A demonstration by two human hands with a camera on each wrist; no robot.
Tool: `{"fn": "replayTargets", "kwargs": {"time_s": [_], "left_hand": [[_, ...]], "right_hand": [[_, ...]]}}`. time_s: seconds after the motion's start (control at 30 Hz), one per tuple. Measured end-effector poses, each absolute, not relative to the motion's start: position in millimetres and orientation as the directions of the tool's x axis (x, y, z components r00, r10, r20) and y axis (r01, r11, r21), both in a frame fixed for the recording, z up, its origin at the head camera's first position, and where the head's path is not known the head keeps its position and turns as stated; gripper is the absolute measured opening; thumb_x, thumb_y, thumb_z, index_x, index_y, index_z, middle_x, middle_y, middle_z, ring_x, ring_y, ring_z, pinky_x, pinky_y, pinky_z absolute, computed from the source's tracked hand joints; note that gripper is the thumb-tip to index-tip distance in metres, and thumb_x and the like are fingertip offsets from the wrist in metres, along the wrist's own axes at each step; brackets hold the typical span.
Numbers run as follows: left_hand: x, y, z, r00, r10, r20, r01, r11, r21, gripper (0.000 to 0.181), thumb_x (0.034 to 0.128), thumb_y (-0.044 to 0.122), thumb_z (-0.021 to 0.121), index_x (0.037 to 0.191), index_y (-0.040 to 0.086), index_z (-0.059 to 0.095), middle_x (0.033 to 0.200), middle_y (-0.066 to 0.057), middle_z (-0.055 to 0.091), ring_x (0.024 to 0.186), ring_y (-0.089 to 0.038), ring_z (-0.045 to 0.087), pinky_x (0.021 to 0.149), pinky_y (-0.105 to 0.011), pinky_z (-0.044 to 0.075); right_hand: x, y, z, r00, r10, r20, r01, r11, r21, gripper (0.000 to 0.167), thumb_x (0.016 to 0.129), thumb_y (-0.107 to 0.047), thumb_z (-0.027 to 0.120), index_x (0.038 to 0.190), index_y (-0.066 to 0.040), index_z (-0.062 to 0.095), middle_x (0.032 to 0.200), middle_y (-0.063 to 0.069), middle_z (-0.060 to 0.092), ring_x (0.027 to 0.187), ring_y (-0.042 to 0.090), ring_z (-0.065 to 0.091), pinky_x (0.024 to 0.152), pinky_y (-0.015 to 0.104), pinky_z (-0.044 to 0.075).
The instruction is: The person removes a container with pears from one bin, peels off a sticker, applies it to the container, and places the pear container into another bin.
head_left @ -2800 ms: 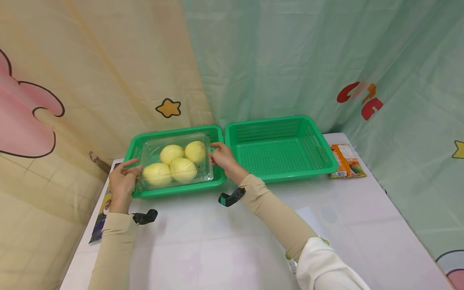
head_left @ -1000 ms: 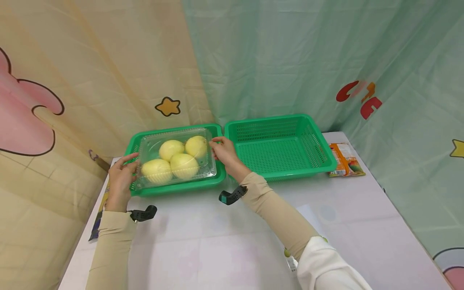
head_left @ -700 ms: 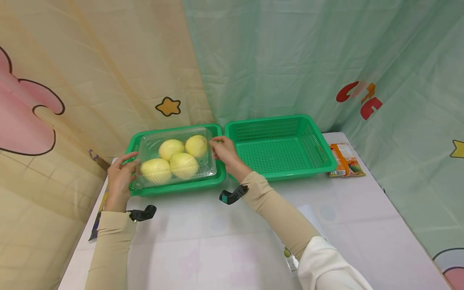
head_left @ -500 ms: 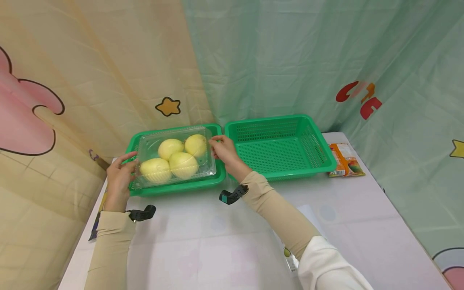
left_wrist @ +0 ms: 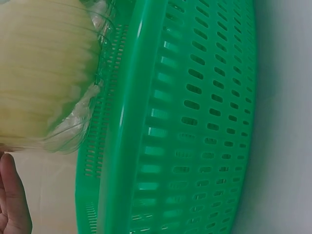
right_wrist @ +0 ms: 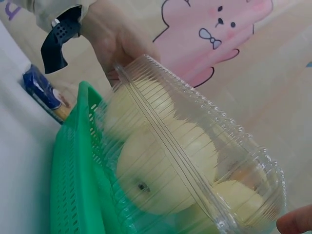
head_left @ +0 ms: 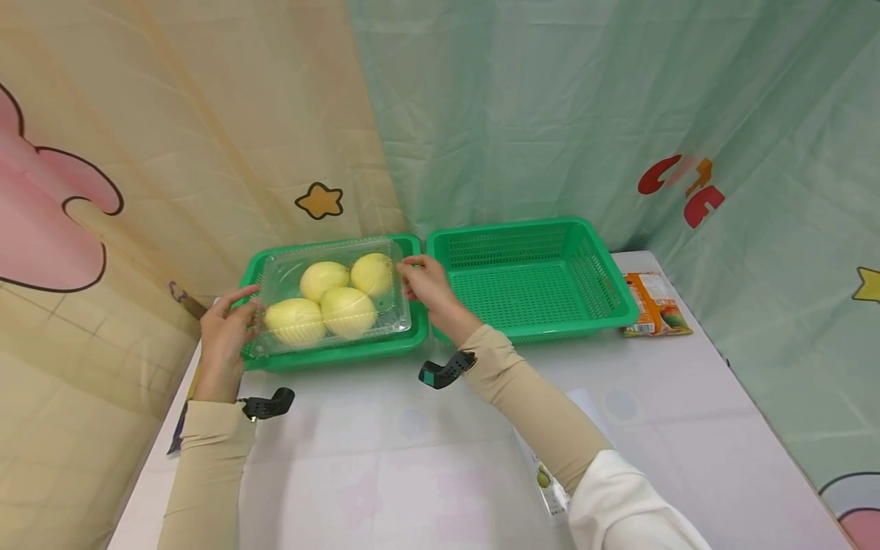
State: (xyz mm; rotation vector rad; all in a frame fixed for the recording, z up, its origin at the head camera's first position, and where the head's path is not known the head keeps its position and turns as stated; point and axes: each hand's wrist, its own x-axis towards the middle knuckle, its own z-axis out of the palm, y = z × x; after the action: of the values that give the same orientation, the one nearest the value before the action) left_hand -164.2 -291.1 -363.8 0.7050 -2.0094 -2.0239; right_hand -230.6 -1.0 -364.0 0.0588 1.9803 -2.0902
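Note:
A clear plastic clamshell box [head_left: 285,271] holds several round, pale yellow fruits [head_left: 348,309]. It sits over the left green basket [head_left: 337,357], tilted within the rim. At its left end my left hand [head_left: 223,340] grips the side, index finger stretched along the edge. My right hand [head_left: 429,290] pinches the opposite end with thumb and fingers. In the right wrist view the ridged box [right_wrist: 170,141] hangs above the basket wall [right_wrist: 73,180], and the left hand [right_wrist: 119,41] is at its far end. Only fingers [left_wrist: 14,195] of the left hand show in the left wrist view.
Beside the left basket stands a second green basket [head_left: 516,294] with nothing in it. An orange packet [head_left: 656,305] lies at its right. A dark blue and yellow bag [head_left: 182,420] is partly hidden behind the left arm. Under the right arm lies a white packet [head_left: 546,485].
Over the last few seconds both hands have raised the fruit box a little from within the left basket. In the last half second it has barely moved, rising slightly.

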Motion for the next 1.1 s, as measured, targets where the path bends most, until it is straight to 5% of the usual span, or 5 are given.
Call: {"fn": "replayTargets", "kwargs": {"time_s": [0.23,0.57,0.77,1.1], "left_hand": [[-161,-287,-360,-0.876,-0.452,-0.171,-0.181,-0.021,0.983,0.024,0.0997,0.014,0.060,0.122,0.020,0.069,0.096,0.011,0.058,0.067,-0.001,0.055,0.054,-0.014,0.049],[-155,-285,-358,-0.900,-0.417,-0.128,-0.138,-0.005,0.990,0.020,0.0983,0.014,0.063,0.113,0.025,0.070,0.076,0.014,0.067,0.066,-0.003,0.058,0.055,-0.015,0.052],[-150,-281,-355,-0.916,-0.386,-0.110,-0.120,0.000,0.993,0.021,0.0969,0.013,0.065,0.115,0.023,0.069,0.075,0.015,0.070,0.066,-0.002,0.059,0.057,-0.015,0.053],[-145,-278,-354,-0.946,-0.317,-0.065,-0.092,0.071,0.993,0.023,0.0977,0.016,0.065,0.120,0.023,0.068,0.076,0.016,0.070,0.065,-0.001,0.063,0.057,-0.015,0.053]], "right_hand": [[-229,5,-361,-0.962,-0.173,-0.212,0.221,-0.033,-0.975,0.038,0.104,-0.021,0.055,0.138,-0.004,0.050,0.085,0.001,0.056,0.065,0.010,0.050,0.066,0.025,0.045],[-220,15,-357,-0.961,-0.188,-0.205,0.214,-0.029,-0.976,0.042,0.104,-0.023,0.055,0.141,-0.006,0.047,0.084,0.000,0.055,0.065,0.011,0.051,0.071,0.029,0.047],[-215,22,-360,-0.964,-0.179,-0.198,0.209,-0.043,-0.977,0.043,0.103,-0.022,0.055,0.142,-0.006,0.047,0.083,-0.001,0.054,0.065,0.010,0.050,0.065,0.023,0.045],[-210,33,-364,-0.963,-0.188,-0.194,0.203,-0.028,-0.979,0.042,0.102,-0.011,0.051,0.144,-0.008,0.047,0.082,-0.001,0.054,0.067,0.011,0.052,0.074,0.030,0.047]]}}
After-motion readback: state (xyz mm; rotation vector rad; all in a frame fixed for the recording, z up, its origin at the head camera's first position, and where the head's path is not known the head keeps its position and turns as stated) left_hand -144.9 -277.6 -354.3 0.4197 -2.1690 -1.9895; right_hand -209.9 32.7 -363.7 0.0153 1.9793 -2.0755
